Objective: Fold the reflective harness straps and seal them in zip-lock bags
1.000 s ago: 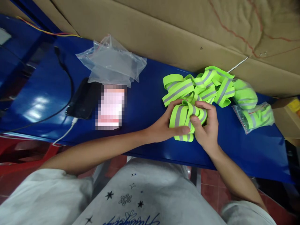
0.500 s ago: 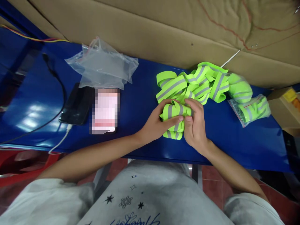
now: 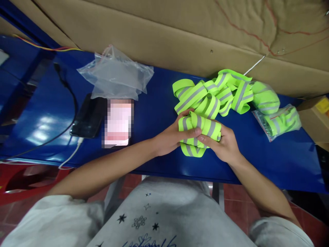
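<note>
Near the front edge of the blue table (image 3: 151,116), the left hand (image 3: 168,139) and the right hand (image 3: 227,142) jointly grip a folded bundle of reflective strap (image 3: 211,127), both thumbs on its near face, with the loose strap pile (image 3: 190,98) just beyond.

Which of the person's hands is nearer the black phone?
Left. The left hand holds the green bundle, right of the black phone; the right hand holds the bundle's opposite side, farther away.
</note>
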Tool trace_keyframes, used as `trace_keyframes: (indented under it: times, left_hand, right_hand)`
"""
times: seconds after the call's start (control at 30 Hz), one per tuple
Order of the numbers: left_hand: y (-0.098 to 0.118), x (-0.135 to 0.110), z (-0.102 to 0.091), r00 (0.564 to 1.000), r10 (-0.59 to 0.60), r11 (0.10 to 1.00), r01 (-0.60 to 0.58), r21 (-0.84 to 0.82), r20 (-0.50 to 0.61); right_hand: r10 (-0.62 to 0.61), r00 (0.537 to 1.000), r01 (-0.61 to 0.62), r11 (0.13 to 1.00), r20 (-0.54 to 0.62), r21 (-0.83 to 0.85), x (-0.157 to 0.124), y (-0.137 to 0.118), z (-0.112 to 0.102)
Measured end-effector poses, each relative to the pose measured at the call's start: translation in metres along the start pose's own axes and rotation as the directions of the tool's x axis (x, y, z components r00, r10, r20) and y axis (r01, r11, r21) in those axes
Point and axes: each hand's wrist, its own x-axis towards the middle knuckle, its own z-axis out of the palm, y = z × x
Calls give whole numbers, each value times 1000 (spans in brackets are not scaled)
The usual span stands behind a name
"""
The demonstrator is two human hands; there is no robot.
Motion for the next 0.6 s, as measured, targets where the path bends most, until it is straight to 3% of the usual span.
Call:
trace_keyframes:
  times: [0.1, 0.2, 0.27, 0.4, 0.6]
  left_hand:
    - [1, -2, 4, 987, -80, 995, 88, -53, 136]
    - [3, -5, 10, 982, -100, 994, 104, -16, 163]
    - [5, -7, 12, 980, -103, 994, 107, -14, 169]
    - [9, -5, 9, 978, -89, 996, 89, 5, 189]
    - [9, -8, 1, 962, -29, 998, 12, 64, 270]
  right_hand:
    - [-68, 991, 58, 995, -114, -85, -2, -5, -2]
    - [-181, 940, 113, 965, -288, -237, 1, -2, -8]
    - [-275, 909, 170, 931, -312, -324, 4, 2, -12]
    - [-469, 872, 381, 830, -139, -408, 6, 6, -17]
    - [-698, 708, 667, 611, 107, -427, 6, 6, -19]
